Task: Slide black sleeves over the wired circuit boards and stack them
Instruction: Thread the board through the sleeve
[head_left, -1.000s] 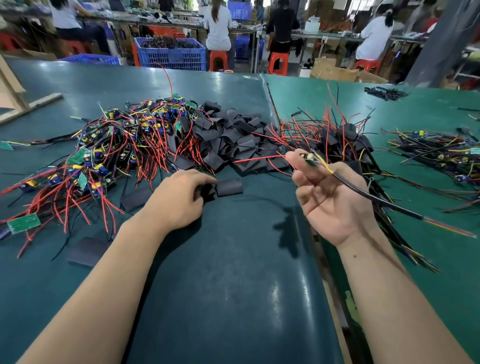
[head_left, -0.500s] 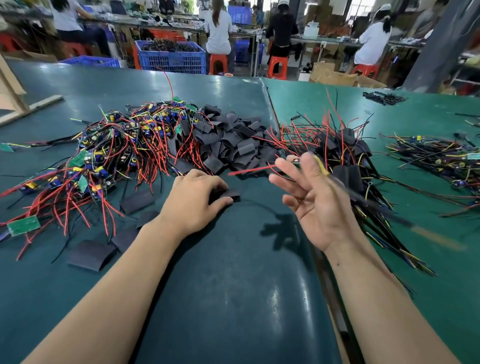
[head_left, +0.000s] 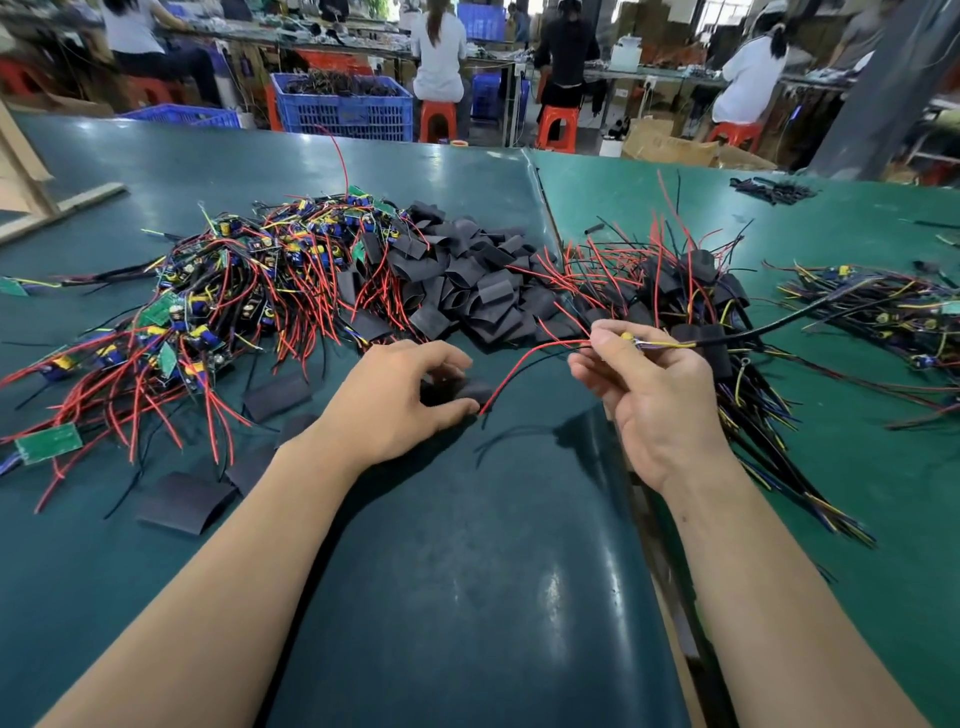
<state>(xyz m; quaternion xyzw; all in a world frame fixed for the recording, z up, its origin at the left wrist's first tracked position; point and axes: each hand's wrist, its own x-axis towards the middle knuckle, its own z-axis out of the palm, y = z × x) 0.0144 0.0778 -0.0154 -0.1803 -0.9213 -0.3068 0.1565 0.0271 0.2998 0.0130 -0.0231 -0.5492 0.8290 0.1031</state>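
At the far left of the green tabletop (head_left: 467, 597) lies a tangled heap of bare wired circuit boards (head_left: 208, 306), small green boards with blue and yellow parts, trailing red and black leads. A few flat black sleeves (head_left: 182, 501) lie loose in front of it, one near the left forearm. Behind and to the right of the heap sits a pile of black sleeves (head_left: 467, 291), short flattened tubes, matte, some gaping open at the ends.

The left hand (head_left: 395, 400) rests low on the tabletop, its fingers (head_left: 441, 358) curled over and around one black sleeve (head_left: 467, 389), which lies just beside the tip of a red lead (head_left: 524, 369). The right hand (head_left: 654, 400) is raised a little, thumb and fingers pinching one wired circuit board (head_left: 631, 338) by its small end; only a yellow and blue glimpse of it shows. A thick black cable (head_left: 789, 319) runs from it to the right.

The step appears to be threading. To do it well, the left hand would need to squeeze the sleeve's edges so its mouth opens, then feed both loose leads in together before the board follows.

Further right is a stack of sleeved boards (head_left: 701, 291), wires fanned outward, and another wire bundle (head_left: 893, 317) beyond it.
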